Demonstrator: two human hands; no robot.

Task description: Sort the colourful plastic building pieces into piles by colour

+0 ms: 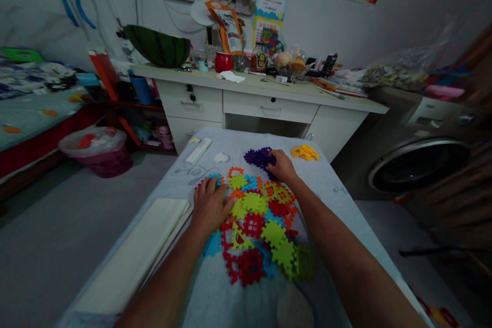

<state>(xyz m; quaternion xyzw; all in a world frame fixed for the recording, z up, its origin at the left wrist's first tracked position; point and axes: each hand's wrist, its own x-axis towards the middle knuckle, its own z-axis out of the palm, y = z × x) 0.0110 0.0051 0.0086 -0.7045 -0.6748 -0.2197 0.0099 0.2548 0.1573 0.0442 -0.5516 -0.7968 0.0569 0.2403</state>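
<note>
My left hand [209, 205] lies flat with its fingers spread, touching the left side of a pile of toothed plastic puzzle pieces [253, 225] in red, lime green, blue and orange. Beyond that heap is a smaller pile of purple toothed pieces [257, 157]. At its right edge the fingers of my right hand [282, 165] are curled in on purple pieces; the fingertips are partly hidden. To the right of that hand sits a small pile of yellow pieces [305, 152], apart from both hands.
A pale cloth covers the table [326, 205]. On its left lie a folded cream sheet [134, 251] and a white stick-like object [199, 151]. Behind stands a cluttered white desk [265, 105], with a washing machine [415, 138] at right and a pink bin [98, 151] on the floor.
</note>
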